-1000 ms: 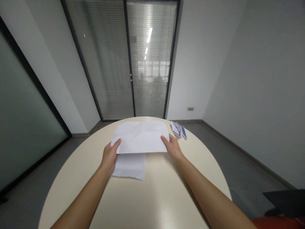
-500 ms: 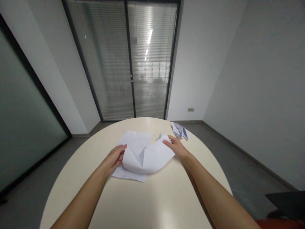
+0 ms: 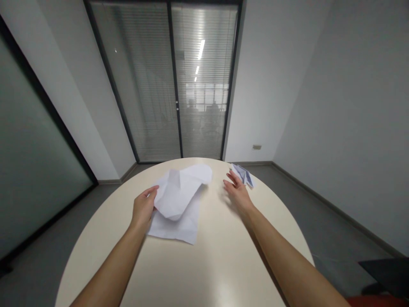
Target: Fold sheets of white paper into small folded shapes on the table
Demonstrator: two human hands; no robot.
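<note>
My left hand [image 3: 144,206] pinches the left edge of a creased white sheet of paper [image 3: 179,194], which is lifted and curls away to the right. Beneath it, a second white sheet [image 3: 179,228] lies flat on the table, partly covered. My right hand [image 3: 238,192] is apart from both sheets, its fingers spread with nothing in them. Just beyond that hand sits a folded paper piece [image 3: 243,174], partly hidden by the fingers.
The round pale table [image 3: 204,273] fills the lower middle. Behind it stands a glass door with blinds [image 3: 204,128]. A dark object [image 3: 386,275] and something red [image 3: 370,302] show at the lower right.
My right hand has let go of the creased sheet and its fingers have opened. The sheet has swung left and away, still held by my left hand, which moved slightly left.
</note>
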